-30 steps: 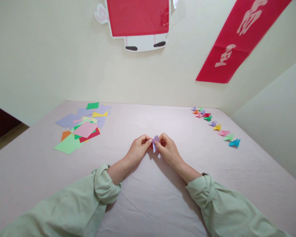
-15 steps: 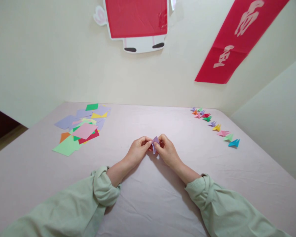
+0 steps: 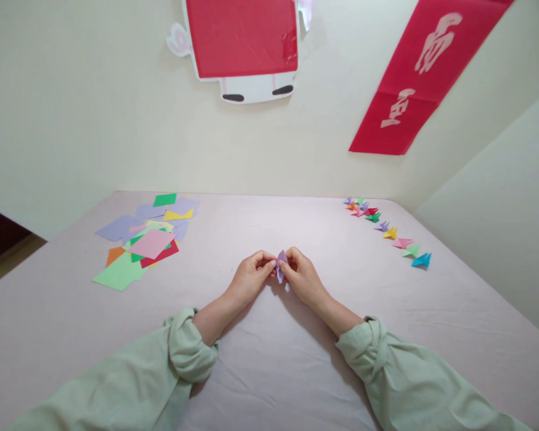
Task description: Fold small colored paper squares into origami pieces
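Observation:
A small folded purple paper piece (image 3: 281, 261) is pinched between both hands just above the pale pink tabletop (image 3: 269, 359), at the middle of the view. My left hand (image 3: 250, 278) grips its left side with thumb and fingers closed. My right hand (image 3: 302, 276) grips its right side the same way. Most of the paper is hidden by the fingertips. Both forearms wear light green sleeves rolled at the wrist.
A loose pile of coloured paper squares (image 3: 146, 242) lies at the far left. A curved row of several small folded paper shapes (image 3: 388, 230) runs along the far right. A cream wall with red banners (image 3: 413, 78) rises behind the table.
My hands have closed in tighter on the purple paper, so less of it shows. The view has tilted slightly; the hands stay at the same place.

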Demonstrator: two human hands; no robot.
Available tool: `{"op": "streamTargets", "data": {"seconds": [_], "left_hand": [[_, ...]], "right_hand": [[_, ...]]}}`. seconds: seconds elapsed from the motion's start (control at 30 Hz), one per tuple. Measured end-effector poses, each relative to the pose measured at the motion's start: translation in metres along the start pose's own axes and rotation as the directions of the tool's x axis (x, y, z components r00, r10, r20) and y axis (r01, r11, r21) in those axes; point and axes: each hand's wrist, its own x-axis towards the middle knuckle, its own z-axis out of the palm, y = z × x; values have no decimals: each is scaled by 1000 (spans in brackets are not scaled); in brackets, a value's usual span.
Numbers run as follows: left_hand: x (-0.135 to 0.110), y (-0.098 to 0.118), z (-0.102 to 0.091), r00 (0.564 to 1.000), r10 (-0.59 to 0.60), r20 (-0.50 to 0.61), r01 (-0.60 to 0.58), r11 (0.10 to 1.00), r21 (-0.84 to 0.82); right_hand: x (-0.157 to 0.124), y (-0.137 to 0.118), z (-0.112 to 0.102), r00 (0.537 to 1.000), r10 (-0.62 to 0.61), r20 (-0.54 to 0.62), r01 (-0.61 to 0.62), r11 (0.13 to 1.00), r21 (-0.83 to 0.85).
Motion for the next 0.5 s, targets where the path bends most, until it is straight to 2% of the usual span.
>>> {"op": "streamTargets", "data": {"seconds": [0.1,0.33,0.5], "left_hand": [[1,-2,0,1000,15,-16,-15,1000,10],[1,-2,0,999,40,-36,-39,999,37],[1,-4,-1,997,44,-62,-38,996,86]], "right_hand": [[0,0,-1,1000,8,30,-10,998,67],[0,-2,-2,999,20,46,-24,995,94],[-2,-5,-3,999,-7,46,5,1000,30]]}}
